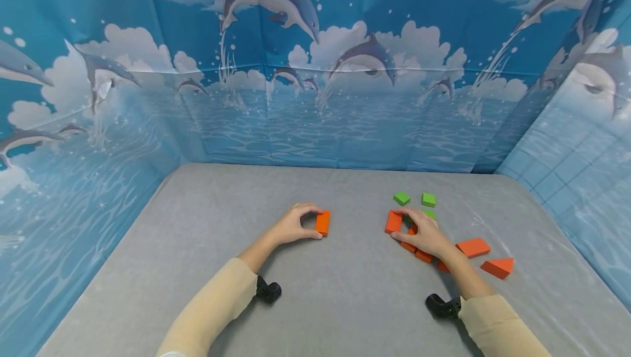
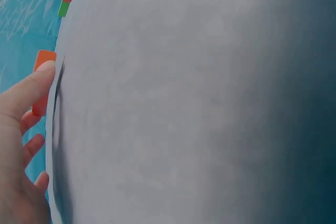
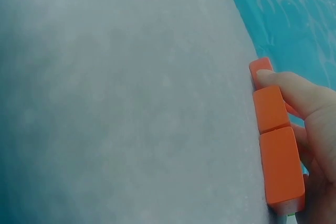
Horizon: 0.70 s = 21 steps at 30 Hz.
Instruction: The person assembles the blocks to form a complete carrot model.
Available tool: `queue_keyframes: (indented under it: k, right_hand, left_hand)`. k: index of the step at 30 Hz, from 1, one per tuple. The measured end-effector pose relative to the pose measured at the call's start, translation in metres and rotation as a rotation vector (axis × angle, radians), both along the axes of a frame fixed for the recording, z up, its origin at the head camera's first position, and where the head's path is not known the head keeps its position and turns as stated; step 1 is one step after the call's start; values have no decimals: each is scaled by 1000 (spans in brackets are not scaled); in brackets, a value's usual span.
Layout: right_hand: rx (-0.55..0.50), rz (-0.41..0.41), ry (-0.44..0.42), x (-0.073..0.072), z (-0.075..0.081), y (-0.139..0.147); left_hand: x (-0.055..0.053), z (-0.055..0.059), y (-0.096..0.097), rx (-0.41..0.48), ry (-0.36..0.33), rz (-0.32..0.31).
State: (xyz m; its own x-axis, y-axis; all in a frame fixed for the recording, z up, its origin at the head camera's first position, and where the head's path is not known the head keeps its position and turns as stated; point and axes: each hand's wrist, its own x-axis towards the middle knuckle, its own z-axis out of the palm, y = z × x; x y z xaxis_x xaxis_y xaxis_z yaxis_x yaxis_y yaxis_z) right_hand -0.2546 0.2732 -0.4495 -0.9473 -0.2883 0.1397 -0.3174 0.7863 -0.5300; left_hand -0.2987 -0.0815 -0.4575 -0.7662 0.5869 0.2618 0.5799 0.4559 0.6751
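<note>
Near the middle of the table, my left hand point(image 1: 294, 225) pinches an orange rectangular block point(image 1: 322, 223) between thumb and fingers. The left wrist view shows the thumb against this block's point(image 2: 45, 56) near side. Farther right, my right hand point(image 1: 425, 234) holds a red-orange rectangular block point(image 1: 393, 222) by its two ends. Its thumb presses the end of that block point(image 3: 261, 66) in the right wrist view. Two orange blocks, one short point(image 3: 271, 109) and one longer point(image 3: 282, 166), lie in a row below the right hand, partly hidden by it in the head view.
Small green blocks point(image 1: 401, 198) point(image 1: 428, 199) lie beyond the right hand, another partly behind it. To its right are an orange block point(image 1: 473, 247) and a triangular one point(image 1: 498, 268). Dolphin-print curtains point(image 1: 335, 116) border the grey table point(image 1: 345, 302) at the back and sides.
</note>
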Motion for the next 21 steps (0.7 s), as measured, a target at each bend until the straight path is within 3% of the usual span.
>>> queue_keyframes:
  k: [10,17,21]
  right_hand:
    - [-3,6,13,-1,0,-1]
    - [-8,16,26,-1,7,-5]
    - [-59,74,46,-2,11,-16]
  left_hand:
    - [2,-10,-5,41,4,37]
    - [3,-10,-4,36,19,59]
    - [5,-9,-5,28,32,56]
